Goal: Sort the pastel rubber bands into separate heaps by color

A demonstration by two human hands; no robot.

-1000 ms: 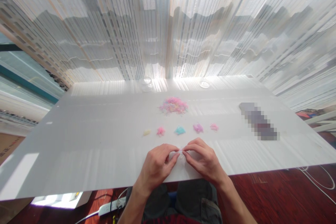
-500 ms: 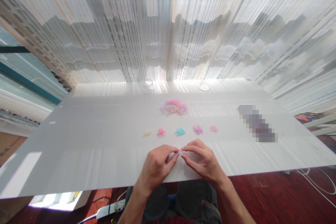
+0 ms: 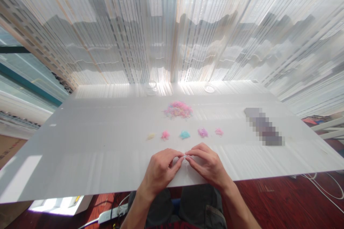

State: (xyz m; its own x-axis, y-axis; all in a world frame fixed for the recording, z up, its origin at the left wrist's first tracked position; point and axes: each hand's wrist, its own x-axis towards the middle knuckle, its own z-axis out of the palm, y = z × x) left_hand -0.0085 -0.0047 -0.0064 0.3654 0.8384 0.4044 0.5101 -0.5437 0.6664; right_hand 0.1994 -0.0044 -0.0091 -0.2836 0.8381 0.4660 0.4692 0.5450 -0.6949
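My left hand (image 3: 164,163) and my right hand (image 3: 206,161) meet fingertip to fingertip just above the near part of the white table (image 3: 80,143). Both are closed in a pinch, thumb against forefinger. Something tiny and pale shows between the tips, too small to name. Beyond the fingers lies a row of little heaps of thin, stringy pieces: pale yellow (image 3: 151,136), hot pink (image 3: 165,135), turquoise (image 3: 184,134), purple (image 3: 202,132) and light pink (image 3: 219,131). Farther back is a larger heap of mixed colours (image 3: 178,109).
A clear round container (image 3: 151,88) and a clear round lid (image 3: 209,88) sit by the curtain (image 3: 172,43) at the table's far edge. To the right lies a pixelated dark object (image 3: 264,127). Below, a power strip (image 3: 113,213) rests on the red wooden floor (image 3: 263,200).
My fingertips have shifted very slightly, and less of the pale bit shows between them. The heaps and the other things on the table stay where they were.
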